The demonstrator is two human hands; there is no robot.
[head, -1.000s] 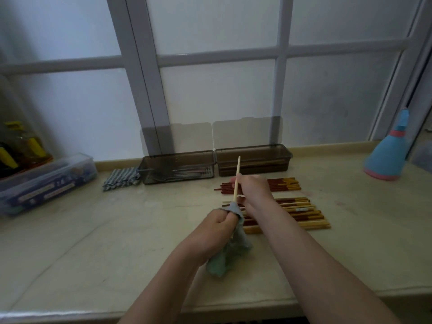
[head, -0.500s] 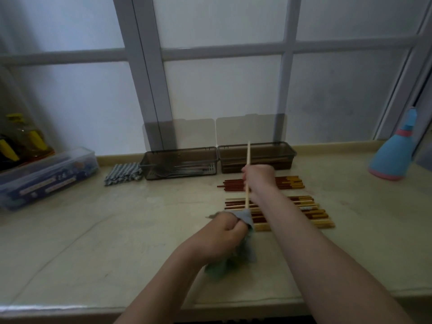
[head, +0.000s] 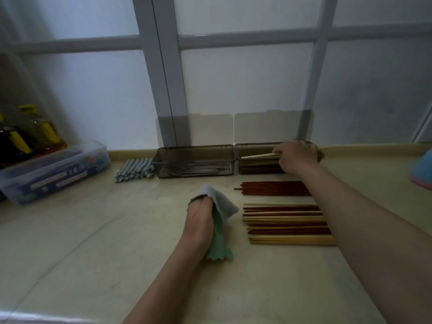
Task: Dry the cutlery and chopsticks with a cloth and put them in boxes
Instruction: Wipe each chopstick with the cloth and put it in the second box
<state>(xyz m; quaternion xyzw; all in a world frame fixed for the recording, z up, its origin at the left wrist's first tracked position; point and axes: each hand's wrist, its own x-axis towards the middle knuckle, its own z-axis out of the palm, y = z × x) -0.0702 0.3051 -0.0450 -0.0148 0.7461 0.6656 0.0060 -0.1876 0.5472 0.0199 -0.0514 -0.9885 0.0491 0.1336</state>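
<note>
The cloth in the left hand is pale grey-blue at the top and mint green lower down. The chopstick in the right hand is a pale wood colour. At centre right, the upper row of chopsticks is all dark red-brown. The lower row of chopsticks mixes dark red-brown and light tan sticks.

At upper centre, the left box and right box are smoky, see-through grey-brown, and the cutlery is silver. Left of them, a folded towel has grey and white stripes. At far left, a clear container shows dark blue with white labels. The bottles carry yellow. At the right edge, a cone-shaped object is sky blue with a pink base. The surface is cream and the window frame is grey.
</note>
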